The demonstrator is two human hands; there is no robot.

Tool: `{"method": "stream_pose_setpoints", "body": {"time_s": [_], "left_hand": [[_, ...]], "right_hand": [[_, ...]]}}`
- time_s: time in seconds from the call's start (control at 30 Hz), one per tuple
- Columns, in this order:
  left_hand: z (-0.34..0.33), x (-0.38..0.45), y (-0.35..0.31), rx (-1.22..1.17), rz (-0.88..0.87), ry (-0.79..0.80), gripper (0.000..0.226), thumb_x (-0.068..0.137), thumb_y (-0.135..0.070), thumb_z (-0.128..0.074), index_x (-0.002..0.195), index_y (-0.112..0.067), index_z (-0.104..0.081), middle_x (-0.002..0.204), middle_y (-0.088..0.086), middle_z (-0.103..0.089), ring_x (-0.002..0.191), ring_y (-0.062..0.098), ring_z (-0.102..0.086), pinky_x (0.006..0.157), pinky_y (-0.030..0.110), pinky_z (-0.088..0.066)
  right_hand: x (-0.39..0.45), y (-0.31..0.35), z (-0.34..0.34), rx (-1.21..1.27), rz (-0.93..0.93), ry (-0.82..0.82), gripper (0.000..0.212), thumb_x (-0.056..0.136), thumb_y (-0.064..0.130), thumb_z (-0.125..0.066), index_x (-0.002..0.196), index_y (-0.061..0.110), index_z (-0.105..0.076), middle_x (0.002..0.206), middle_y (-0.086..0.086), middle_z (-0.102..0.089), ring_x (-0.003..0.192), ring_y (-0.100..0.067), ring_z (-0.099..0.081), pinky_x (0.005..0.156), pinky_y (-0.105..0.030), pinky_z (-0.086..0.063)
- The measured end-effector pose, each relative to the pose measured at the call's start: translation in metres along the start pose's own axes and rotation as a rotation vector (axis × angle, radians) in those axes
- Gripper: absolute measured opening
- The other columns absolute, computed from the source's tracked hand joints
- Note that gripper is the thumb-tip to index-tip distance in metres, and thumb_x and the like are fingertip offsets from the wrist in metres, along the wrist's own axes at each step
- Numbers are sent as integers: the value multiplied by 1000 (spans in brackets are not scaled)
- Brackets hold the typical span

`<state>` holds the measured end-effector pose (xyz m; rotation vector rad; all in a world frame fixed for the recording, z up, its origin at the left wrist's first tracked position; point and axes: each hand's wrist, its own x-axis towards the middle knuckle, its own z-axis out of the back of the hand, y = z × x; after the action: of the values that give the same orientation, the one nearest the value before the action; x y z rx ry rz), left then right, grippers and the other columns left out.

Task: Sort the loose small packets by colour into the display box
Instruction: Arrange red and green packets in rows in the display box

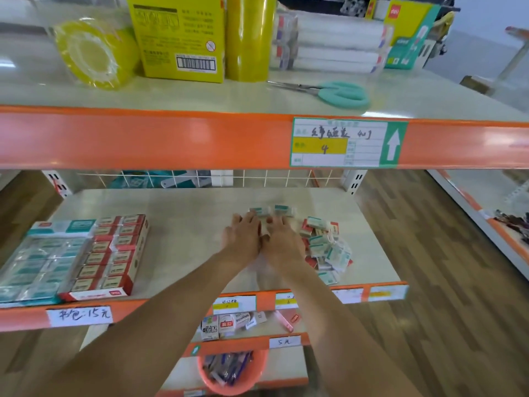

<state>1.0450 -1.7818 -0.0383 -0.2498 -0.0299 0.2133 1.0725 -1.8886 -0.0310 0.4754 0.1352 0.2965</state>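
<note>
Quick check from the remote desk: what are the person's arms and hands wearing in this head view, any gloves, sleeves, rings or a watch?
Nothing that shows. The left hand and right hand are bare, with no gloves and no rings that can be made out. Both forearms are uncovered down to the bottom edge of the frame: no sleeves, watch, bracelet or wristband in view. The image is slightly blurred, so very fine jewellery could be missed.

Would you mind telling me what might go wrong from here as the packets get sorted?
The loose pile mixes red and teal packets and reaches toward the shelf's front edge, so a sweep could knock some off. Both hands, left and right, crowd the two teal packets, which may get pushed farther back.
</note>
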Motion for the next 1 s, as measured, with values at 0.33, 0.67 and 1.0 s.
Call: {"method": "stream_pose_setpoints", "body": {"time_s": [0.33, 0.67, 1.0], "left_hand": [[-6, -51, 31, -93, 48, -159, 47, 88, -15, -49, 133, -24, -45, 125, -3, -49, 115, 21, -42, 90, 34, -40], [-3, -85, 46, -294, 171, -342, 52, 82, -28, -64, 131, -23, -49, 118, -2, -52, 109, 20, -44, 86, 38, -47], [-1, -88, 44, -363, 279, -300, 57, 77, -43, -66, 130, -32, -47, 96, -5, -59, 100, 18, -50, 88, 36, -46]], "right_hand": [[-9, -2, -4, 59, 32, -84, 62, 91, 16, -55, 148, 17, -30, 157, -9, -13, 124, -31, -51, 84, -37, -47], [-25, 1, -12, 81, 189, 10, 52, 87, 25, -65, 136, 27, -48, 136, 4, -48, 118, -25, -49, 91, -37, -46], [-47, -10, -28, 171, 197, -121, 60, 78, 53, -71, 129, 25, -57, 110, 0, -42, 101, -20, -48, 85, -37, -47]]}}
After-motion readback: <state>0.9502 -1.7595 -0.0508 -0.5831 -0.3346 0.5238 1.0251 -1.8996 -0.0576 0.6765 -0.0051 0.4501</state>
